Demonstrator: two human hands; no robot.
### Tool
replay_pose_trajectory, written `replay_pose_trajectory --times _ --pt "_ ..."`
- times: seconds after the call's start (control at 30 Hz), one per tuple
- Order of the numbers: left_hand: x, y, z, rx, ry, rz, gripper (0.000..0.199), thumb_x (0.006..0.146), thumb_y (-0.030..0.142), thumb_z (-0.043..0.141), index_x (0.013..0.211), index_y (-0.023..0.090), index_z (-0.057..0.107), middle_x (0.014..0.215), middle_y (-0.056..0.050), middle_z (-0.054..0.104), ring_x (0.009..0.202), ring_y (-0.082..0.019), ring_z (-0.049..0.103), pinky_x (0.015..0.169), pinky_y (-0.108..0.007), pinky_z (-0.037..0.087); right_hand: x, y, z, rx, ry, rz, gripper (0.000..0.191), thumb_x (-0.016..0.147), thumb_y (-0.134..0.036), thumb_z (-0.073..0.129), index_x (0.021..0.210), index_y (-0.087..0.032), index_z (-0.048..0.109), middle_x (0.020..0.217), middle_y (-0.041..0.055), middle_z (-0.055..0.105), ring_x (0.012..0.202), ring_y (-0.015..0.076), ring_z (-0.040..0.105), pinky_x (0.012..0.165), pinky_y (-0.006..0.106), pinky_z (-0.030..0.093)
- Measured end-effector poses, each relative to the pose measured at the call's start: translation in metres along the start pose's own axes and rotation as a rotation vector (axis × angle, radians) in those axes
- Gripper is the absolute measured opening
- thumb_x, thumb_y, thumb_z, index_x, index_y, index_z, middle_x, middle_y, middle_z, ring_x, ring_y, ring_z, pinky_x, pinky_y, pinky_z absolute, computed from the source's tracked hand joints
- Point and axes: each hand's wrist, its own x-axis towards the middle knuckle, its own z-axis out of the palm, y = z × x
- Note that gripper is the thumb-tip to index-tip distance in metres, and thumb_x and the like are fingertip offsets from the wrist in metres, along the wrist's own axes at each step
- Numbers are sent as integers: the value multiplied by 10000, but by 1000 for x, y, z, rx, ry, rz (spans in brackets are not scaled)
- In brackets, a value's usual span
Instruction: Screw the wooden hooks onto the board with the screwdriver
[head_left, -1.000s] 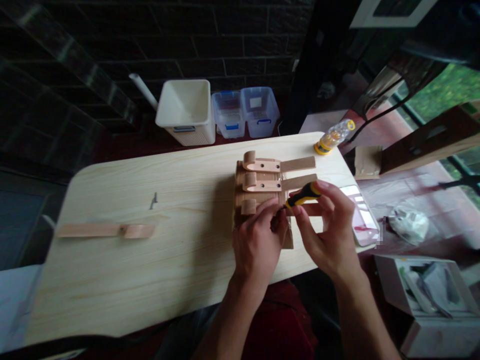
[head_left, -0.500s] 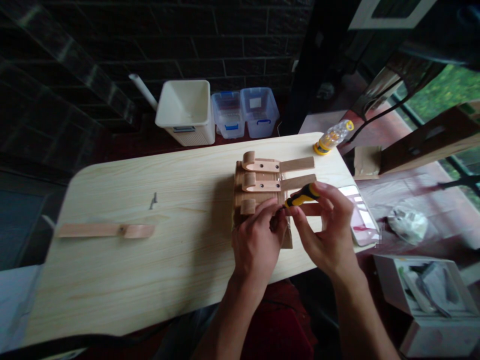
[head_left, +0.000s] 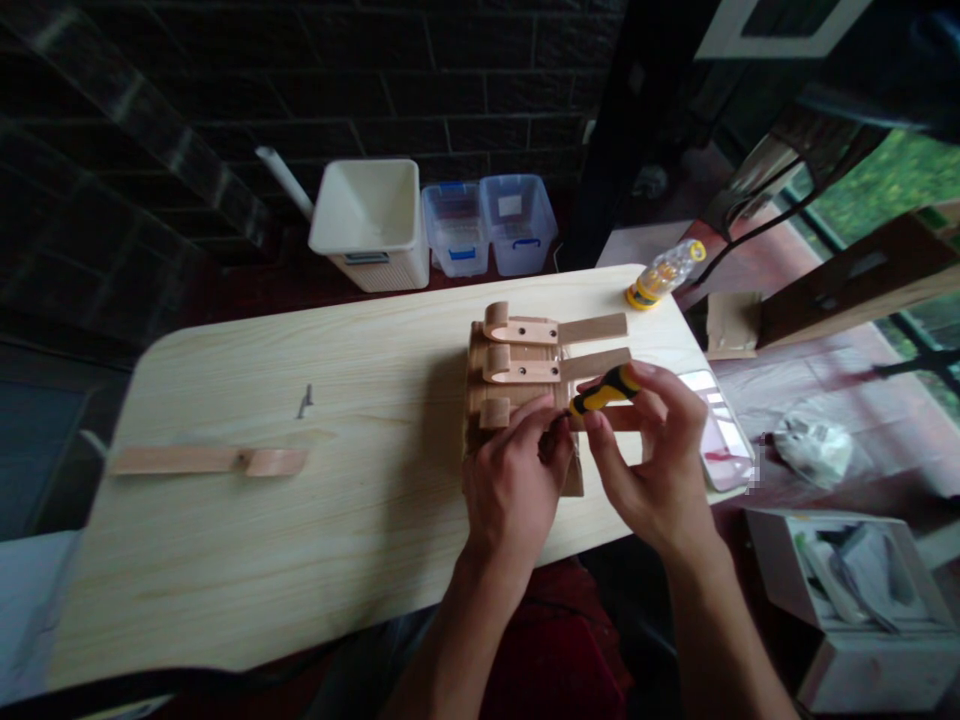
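Observation:
A yellow and black screwdriver (head_left: 602,390) is gripped in the fingers of my right hand (head_left: 660,455), its tip pointing left and down. My left hand (head_left: 517,480) pinches near the tip, over the third wooden piece (head_left: 495,413); what its fingertips hold is hidden. That piece lies on a brown cardboard box (head_left: 478,350). Beyond my hands, two more wooden pieces with curled ends lie across the box, the back one (head_left: 532,331) and the middle one (head_left: 531,372), each with two dark screws showing.
On the table (head_left: 360,370) lie a wooden strip (head_left: 187,460), small screws (head_left: 305,401), a clear bottle with yellow ends (head_left: 665,273) and a phone-like slab (head_left: 718,430). Behind stand a white bin (head_left: 367,215) and two clear tubs (head_left: 517,225).

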Motion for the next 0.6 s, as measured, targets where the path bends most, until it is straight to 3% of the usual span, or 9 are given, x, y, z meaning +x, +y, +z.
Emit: replay_pose_trajectory --times 0.37,0.6 --pt "0 -1 3 16 45 28 160 989 190 832 1134 248 868 1243 -47 888 766 -173 845 771 -286 688 3 1 1 -2 29 -38 816 976 -31 759 1610 -468 490 1470 49 618 1143 245 793 848 436 753" --pt "0 0 1 -9 27 33 189 962 157 854 1135 234 858 1229 -53 889 766 -174 842 756 -286 684 0 1 0 9 0 18 793 984 -77 771 1630 -409 456 1474 102 658 1296 310 755 917 498 752"
